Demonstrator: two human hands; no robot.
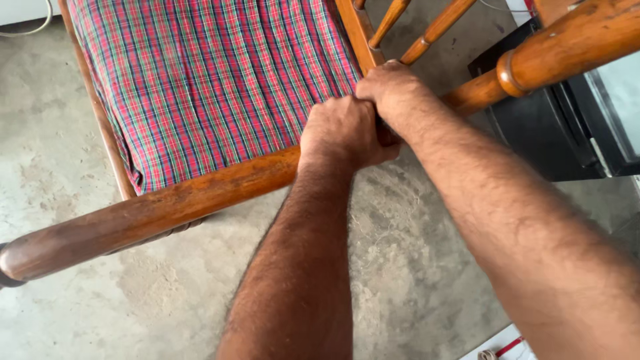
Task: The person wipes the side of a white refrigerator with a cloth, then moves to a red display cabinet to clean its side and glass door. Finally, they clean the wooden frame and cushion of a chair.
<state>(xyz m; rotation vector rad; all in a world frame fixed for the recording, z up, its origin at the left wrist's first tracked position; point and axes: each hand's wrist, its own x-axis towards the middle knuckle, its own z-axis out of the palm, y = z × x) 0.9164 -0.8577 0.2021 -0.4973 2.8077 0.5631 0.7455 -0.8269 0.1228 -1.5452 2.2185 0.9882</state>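
Both my fists on the wooden chair frame (pixel 167 207) over bare concrete floor (pixel 400 267).

The plaid cushion (pixel 207 80) fills the seat; my left hand (pixel 340 133) is clenched round the front rail beside the corner, my right hand (pixel 393 93) wrapped against it at the joint. With knuckles crowded together, I judge a slip could pinch skin or twist the joint.
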